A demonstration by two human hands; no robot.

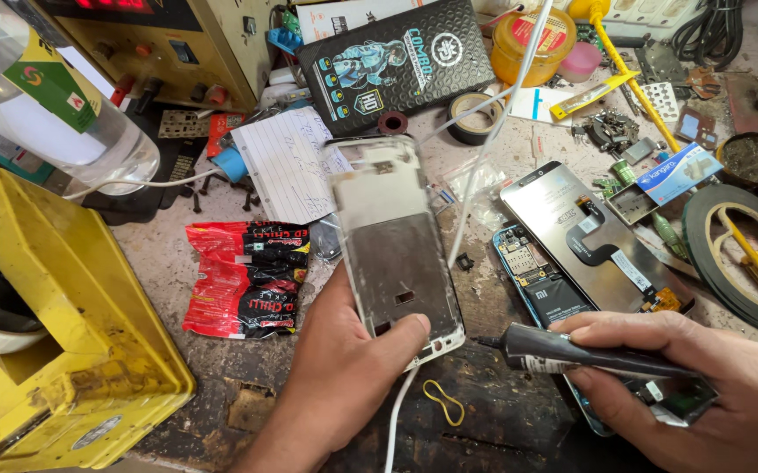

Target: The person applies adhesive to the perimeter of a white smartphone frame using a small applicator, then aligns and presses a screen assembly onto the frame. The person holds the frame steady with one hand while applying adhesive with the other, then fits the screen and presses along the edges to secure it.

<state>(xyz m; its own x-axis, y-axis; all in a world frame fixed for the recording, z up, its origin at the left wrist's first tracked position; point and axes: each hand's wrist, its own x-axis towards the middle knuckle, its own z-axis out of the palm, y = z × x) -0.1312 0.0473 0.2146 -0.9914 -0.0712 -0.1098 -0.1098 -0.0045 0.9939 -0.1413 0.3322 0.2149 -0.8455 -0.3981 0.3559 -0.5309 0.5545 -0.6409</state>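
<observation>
Left hand (335, 368): grip closed on the frame's lower end, thumb across its face.
Frame (394, 241): white phone frame, held tilted above the worktop (221, 368).
Right hand (703, 377): grip closed around a black tube (572, 352), nozzle pointing at the frame's bottom corner.
Open phone (541, 285): under the right hand.
Screen (594, 232): face down over the open phone.
Wrapper (243, 280): red, left of the frame.
Rubber band (443, 401): yellow, near the left thumb.
</observation>
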